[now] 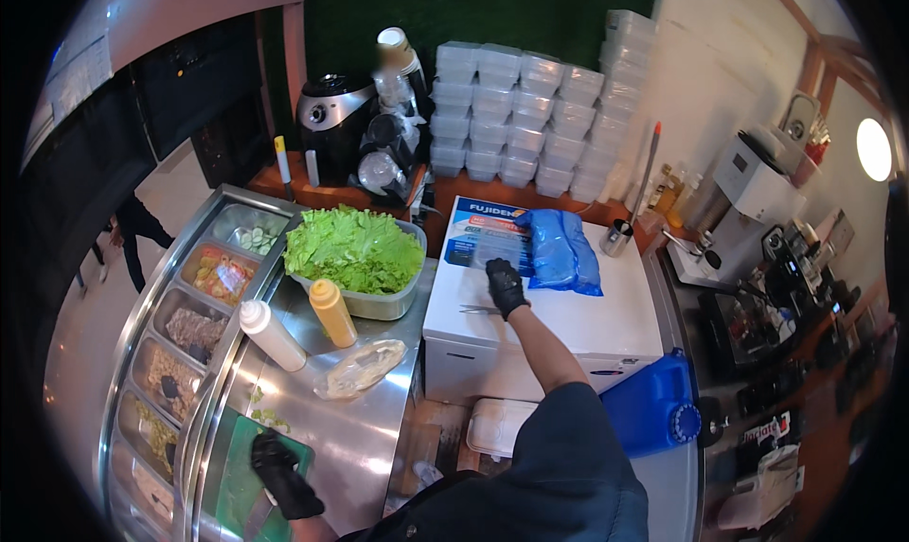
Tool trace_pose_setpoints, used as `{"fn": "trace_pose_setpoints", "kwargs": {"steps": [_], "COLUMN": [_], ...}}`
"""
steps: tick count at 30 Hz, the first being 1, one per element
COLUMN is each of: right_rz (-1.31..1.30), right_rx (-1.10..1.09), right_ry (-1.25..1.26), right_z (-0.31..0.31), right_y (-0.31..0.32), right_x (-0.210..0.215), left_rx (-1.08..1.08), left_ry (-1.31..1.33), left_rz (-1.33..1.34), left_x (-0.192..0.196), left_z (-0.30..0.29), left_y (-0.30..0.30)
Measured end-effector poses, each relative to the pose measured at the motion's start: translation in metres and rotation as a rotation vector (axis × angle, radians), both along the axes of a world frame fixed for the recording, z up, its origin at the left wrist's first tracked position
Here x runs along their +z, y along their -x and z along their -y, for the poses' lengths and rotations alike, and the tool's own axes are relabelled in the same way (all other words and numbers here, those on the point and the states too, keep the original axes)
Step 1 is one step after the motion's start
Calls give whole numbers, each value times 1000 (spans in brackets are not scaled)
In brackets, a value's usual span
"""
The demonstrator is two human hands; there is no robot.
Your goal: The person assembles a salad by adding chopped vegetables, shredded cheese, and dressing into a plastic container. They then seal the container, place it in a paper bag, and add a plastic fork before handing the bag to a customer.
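Right hand: black-gloved, stretched out over the lid of the white chest freezer, near its left edge; fingers curled down, fingertips at a small metal utensil, seemingly tongs.
Tongs: flat on the freezer lid, just under and to the left of the right hand; long axis roughly parallel to the lid's front edge, tips pointing toward the left edge; too small to tell for sure whether gripped or only touched.
Bearing from fingers: tongs directly beneath the fingertips, on the side nearer the body; right hand by far the nearer, left hand well apart.
Left hand: black-gloved, at the near end of the steel counter, resting on a green cutting board; fingers closed around what looks like a knife handle, blade pointing toward the near edge.
Blue bag: on the freezer lid just beyond and to the right of the right hand, not touching it.
Lettuce tub: far end of the counter, just left of the freezer's left edge.
Squeeze bottles: one yellow, one white, upright and slightly tilted, mid-counter in front of the tub.
Wrapped bundle: clear plastic, lying on the counter between the bottles and the freezer.
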State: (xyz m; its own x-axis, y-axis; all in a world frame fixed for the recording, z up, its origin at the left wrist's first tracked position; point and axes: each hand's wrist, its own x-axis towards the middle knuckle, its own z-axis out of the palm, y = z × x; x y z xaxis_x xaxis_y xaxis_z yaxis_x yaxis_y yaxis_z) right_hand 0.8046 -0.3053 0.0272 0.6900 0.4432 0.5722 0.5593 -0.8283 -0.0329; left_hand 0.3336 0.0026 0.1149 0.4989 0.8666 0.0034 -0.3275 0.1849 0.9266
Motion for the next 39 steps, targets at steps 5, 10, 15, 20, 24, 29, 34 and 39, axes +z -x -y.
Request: {"fn": "trace_pose_setpoints", "kwargs": {"steps": [5,10,15,20,24,29,34,39], "right_rz": [176,-209,-509,-680,-703,-716,-925,-956], "right_rx": [366,802,649,624,799,891,698,732], "right_ry": [-377,-247,-469,-511,-433,-424,-355,-595], "right_z": [-53,-72,-56,-37,-43,-68,-90,-112], "right_y": [157,311,350,362,368,365,364,366], "right_x": [44,69,77,62,51,61,66,52], "left_rx": [-501,-671,-812,-847,-884,-624,-545,-436], "left_ry": [60,402,340,230,191,-1,-188,-546], "left_rz": [10,77,26,-14,-45,-115,-96,-158], "left_x": [8,4,-9,-16,-14,-8,-4,-6], "left_z": [66,78,83,105,90,67,59,54], "left_y": [-46,-69,-69,-58,-41,-27,-23,-24]}}
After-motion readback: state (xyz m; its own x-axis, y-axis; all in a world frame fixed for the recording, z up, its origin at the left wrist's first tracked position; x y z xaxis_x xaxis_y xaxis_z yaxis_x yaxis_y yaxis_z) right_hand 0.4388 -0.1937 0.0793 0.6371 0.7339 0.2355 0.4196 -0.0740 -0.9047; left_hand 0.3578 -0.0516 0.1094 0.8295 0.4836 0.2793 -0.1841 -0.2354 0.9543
